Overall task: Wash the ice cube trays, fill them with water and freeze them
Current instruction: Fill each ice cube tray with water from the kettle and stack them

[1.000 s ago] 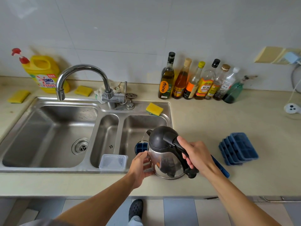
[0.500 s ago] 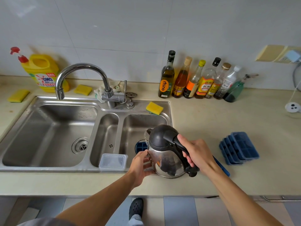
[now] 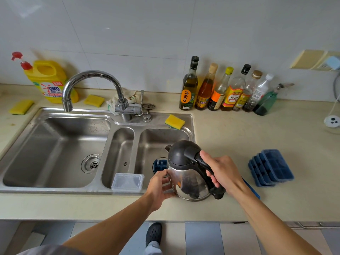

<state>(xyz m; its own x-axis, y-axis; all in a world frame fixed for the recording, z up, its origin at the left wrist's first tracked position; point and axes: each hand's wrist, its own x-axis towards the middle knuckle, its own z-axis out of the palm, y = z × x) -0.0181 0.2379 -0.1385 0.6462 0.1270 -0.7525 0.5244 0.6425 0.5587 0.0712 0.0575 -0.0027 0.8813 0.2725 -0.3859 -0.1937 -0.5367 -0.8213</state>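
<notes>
A kettle is showing a mirror-silver body with a black lid and handle. Stacked ice cube trays are showing dark blue against a beige counter. A sponge is glowing yellow beside the steel-grey sink. A yellow detergent jug is wearing a red pump.

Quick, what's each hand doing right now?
Left hand: closed, cupping the kettle body.
Right hand: closed, its grip round the kettle's black handle.
</notes>
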